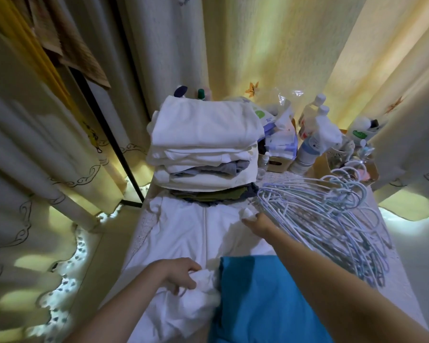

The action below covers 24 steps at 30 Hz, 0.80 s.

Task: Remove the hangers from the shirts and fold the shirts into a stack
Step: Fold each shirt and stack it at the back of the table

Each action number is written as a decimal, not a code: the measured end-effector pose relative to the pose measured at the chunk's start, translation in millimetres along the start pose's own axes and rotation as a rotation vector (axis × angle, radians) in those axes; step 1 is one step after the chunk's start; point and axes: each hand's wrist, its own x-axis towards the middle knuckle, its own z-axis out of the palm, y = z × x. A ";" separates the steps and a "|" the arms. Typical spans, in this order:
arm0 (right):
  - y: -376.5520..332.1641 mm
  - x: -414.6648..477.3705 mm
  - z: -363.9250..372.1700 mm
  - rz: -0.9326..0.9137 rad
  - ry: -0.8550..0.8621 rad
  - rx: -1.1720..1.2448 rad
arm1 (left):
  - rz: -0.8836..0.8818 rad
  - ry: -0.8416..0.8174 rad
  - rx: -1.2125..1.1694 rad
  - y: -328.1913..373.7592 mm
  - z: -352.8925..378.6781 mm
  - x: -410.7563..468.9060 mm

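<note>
Fabric of the white shirt [191, 233] is bunched in my left hand [181, 272], whose fingers curl round its near end close to the near edge of the table [404, 300]. My right hand [258, 223] reaches farther out and pinches the shirt's far right corner, just beside the heap of pale blue hangers [332, 214] along the table's right edge. The shirt lies spread down the middle. Beyond it, at the far end, stands the stack of folded shirts [203, 134]. A blue garment [258, 300] lies at the near edge under my right forearm. Bottles [315, 134] crowd the far right corner.
</note>
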 end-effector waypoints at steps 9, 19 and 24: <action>-60.4 -37.5 22.5 -0.455 -0.182 -0.186 | 0.288 0.715 -0.251 -7.5 -52.3 4.1; -56.9 -62.8 2.0 -0.538 -0.224 -0.287 | 0.455 0.590 0.244 23.4 -83.9 -14.4; -45.6 -73.9 23.9 -0.392 -0.300 -0.191 | 0.407 0.514 0.275 40.1 -70.8 -0.3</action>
